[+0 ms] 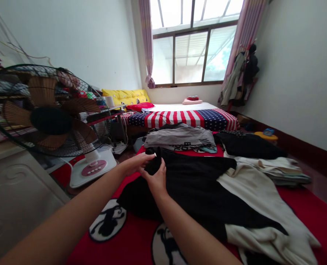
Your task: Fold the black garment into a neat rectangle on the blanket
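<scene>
Grips [137, 164] [157, 181] pinching black garment [191, 180], lettered grey clothing [174, 136]

Black spread-out garment [193, 184]: soft cloth, matt, creased.
Red cover with round white motifs [137, 243]: cloth, matt, plush-looking.
Grey printed folded clothes [174, 137]: cloth, matt, wrinkled.
Broad brown fan blades [42, 90]: plastic-looking, smooth.
White flat fan base [90, 180]: plastic, smooth, slightly glossy.
Brown-framed window panes [191, 51]: smooth glass.

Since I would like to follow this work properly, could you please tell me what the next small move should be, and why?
I would probably lay the gathered part down and smooth it: the left hand and right hand pinch it together, while most of the black garment lies spread over the red cover.
</scene>
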`<state>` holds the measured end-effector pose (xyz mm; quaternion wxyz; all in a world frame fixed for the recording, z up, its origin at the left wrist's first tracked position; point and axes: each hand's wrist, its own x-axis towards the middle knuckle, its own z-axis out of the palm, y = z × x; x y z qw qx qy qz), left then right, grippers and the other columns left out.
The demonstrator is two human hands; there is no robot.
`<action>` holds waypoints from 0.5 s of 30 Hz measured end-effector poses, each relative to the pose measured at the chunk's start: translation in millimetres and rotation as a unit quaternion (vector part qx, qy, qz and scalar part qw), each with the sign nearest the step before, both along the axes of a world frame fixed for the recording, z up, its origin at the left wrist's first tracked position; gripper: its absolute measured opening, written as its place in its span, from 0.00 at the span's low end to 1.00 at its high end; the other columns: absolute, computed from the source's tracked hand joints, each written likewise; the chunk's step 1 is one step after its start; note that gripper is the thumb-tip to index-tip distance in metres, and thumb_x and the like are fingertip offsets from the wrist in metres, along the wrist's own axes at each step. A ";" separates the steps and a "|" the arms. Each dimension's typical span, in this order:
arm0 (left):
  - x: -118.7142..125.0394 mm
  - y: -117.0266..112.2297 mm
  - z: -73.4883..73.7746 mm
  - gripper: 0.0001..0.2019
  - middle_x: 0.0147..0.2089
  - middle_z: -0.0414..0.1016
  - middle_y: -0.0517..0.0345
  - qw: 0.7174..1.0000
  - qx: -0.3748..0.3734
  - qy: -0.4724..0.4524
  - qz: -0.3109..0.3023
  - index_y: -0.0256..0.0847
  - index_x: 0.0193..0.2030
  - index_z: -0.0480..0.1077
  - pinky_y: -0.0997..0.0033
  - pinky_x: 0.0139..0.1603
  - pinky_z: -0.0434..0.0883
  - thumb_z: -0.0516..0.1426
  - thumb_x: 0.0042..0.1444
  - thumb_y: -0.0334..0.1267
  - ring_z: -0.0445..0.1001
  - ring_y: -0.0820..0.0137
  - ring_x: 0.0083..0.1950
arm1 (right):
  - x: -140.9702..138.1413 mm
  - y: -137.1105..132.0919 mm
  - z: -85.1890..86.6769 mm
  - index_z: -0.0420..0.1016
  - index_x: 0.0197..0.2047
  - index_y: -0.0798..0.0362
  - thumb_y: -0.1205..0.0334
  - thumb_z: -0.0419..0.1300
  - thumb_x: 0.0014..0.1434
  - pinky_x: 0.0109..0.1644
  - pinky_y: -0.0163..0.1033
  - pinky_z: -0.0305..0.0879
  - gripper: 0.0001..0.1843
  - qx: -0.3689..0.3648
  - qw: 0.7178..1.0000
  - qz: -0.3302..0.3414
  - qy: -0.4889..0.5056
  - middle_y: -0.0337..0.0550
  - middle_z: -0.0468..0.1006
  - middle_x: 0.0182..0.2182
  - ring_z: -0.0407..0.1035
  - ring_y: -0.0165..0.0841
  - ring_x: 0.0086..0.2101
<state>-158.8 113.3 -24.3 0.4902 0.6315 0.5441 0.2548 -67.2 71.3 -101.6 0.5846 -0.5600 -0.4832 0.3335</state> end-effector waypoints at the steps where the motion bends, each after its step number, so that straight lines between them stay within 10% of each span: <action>1: -2.3 -3.8 1.0 0.25 0.39 0.79 0.50 0.998 -0.030 -0.053 -0.018 0.37 0.43 0.75 0.75 0.30 0.69 0.60 0.49 0.58 0.77 0.64 0.37 | 1.8 0.6 -1.1 0.53 0.66 0.57 0.50 0.71 0.37 0.59 0.50 0.61 0.56 0.002 1.000 -0.012 0.008 0.60 0.65 0.57 0.63 0.50 0.56; 9: -5.1 -6.3 17.0 0.23 0.41 0.80 0.39 0.984 -0.029 -0.176 0.008 0.39 0.46 0.75 0.48 0.47 0.72 0.62 0.48 0.52 0.80 0.51 0.41 | 49.0 22.4 15.5 0.73 0.37 0.52 0.64 0.56 0.41 0.35 0.35 0.66 0.16 0.036 0.984 0.012 0.174 0.34 0.75 0.26 0.70 0.32 0.31; 15: 48.8 -26.0 28.6 0.13 0.34 0.80 0.57 0.929 0.217 -0.281 0.110 0.38 0.41 0.74 0.64 0.44 0.75 0.64 0.48 0.39 0.78 0.68 0.34 | 141.9 -4.2 63.4 0.71 0.32 0.52 0.65 0.58 0.35 0.26 0.32 0.61 0.15 0.019 0.948 0.041 0.315 0.29 0.70 0.19 0.62 0.27 0.21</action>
